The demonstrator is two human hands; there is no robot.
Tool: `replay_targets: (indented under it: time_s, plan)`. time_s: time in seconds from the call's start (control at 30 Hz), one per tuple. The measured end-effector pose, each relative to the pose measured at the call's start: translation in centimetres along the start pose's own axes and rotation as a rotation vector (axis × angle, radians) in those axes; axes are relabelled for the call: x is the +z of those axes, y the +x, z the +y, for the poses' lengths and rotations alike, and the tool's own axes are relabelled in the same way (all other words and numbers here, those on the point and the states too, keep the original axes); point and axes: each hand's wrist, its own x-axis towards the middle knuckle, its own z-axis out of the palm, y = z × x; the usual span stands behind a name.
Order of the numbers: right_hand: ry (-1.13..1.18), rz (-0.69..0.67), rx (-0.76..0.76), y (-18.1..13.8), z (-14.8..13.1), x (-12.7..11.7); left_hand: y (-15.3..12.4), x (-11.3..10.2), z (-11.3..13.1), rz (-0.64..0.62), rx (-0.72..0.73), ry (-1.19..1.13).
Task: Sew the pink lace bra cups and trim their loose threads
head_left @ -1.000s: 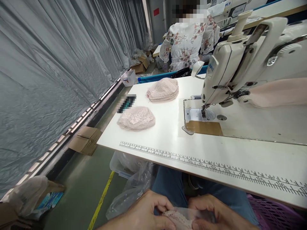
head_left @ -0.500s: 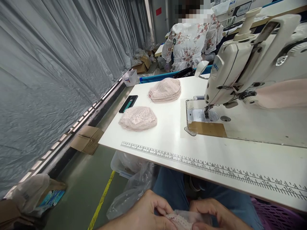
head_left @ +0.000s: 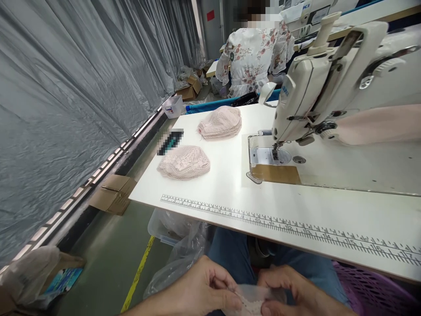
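Note:
Low in the frame, over my lap, my left hand (head_left: pixel 200 292) and my right hand (head_left: pixel 296 294) both pinch a small pale pink lace piece (head_left: pixel 253 300), fingers curled on its edges. Ahead lies the white sewing table (head_left: pixel 230 197) with a printed ruler along its front edge. Two stacks of pink lace pieces rest on it: a near stack (head_left: pixel 184 162) and a far stack (head_left: pixel 220 123). A white sewing machine (head_left: pixel 315 83) stands at the right, with pink fabric (head_left: pixel 381 125) under its arm.
A phone (head_left: pixel 169 141) lies near the table's left edge. Plastic bags (head_left: pixel 177 250) and a bin sit under the table; cardboard boxes (head_left: pixel 112 199) line the grey-sheeted wall. A purple basket (head_left: pixel 378 289) is at my right. Another person in a floral top (head_left: pixel 253 57) works behind.
The view has shifted a little; my hands have stayed over my lap, working the lace piece between the fingers.

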Motion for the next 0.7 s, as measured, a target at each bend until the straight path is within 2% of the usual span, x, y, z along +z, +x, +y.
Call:
replay_targets:
  time_s: [0.23,0.33,0.43,0.7]
  plan:
    - [0.092,-0.060,-0.025,0.0,-1.6,-0.3,-0.9,-1.4,0.0,-0.018,-0.046,0.031]
    - [0.035,-0.079,-0.069,0.6,-2.1,0.2,-0.8,-1.2,0.5,-0.095,-0.088,0.061]
    - [-0.023,-0.108,-0.116,0.7,-2.4,0.2,-0.2,-0.6,1.1,-0.120,-0.063,0.117]
    - [-0.022,-0.121,-0.081,-0.8,-0.4,-1.4,0.2,-0.7,0.9,-0.100,-0.054,0.197]
